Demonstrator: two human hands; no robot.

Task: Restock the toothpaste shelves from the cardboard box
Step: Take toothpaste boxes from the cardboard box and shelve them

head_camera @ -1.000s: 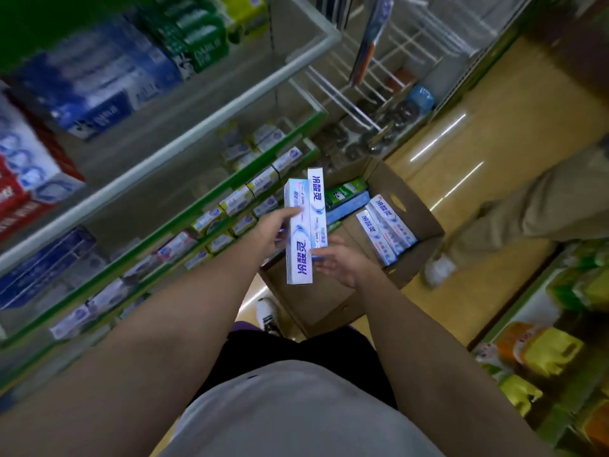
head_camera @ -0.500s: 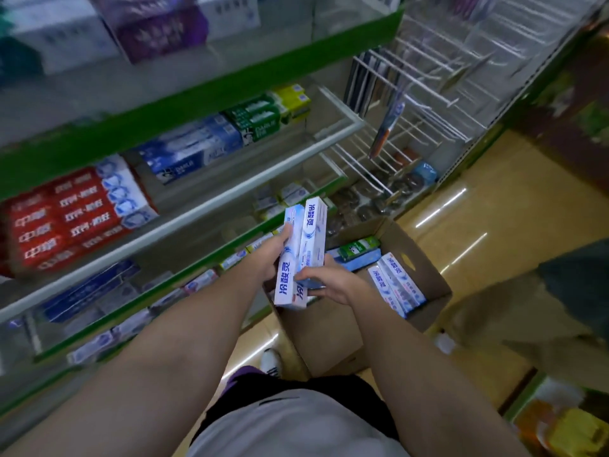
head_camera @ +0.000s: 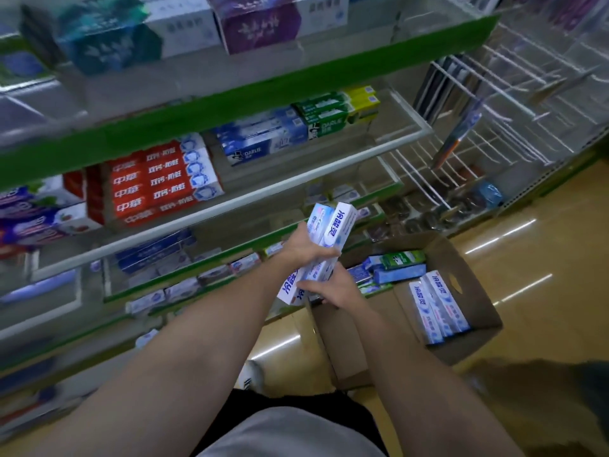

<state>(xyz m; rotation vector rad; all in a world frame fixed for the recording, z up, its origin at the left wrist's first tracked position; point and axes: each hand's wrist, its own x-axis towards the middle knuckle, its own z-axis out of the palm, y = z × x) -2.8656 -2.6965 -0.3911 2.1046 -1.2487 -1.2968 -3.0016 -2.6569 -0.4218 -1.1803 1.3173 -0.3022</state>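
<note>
White-and-blue toothpaste cartons (head_camera: 324, 239) sit clamped in my left hand (head_camera: 303, 247), fingers wrapped around their middle, tilted with the tops toward one o'clock. My right hand (head_camera: 333, 288) pinches their lower ends with curled fingers. At four o'clock from them lies the open cardboard box (head_camera: 468, 324) (more cartons inside, on the floor). The shelves (head_camera: 230, 201) run at ten o'clock, stocked with red packs (head_camera: 155, 186).

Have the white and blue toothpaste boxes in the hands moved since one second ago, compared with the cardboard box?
Yes. The held toothpaste boxes have moved left, from above the cardboard box towards the shelves, gripped by left hand and right hand.
</note>
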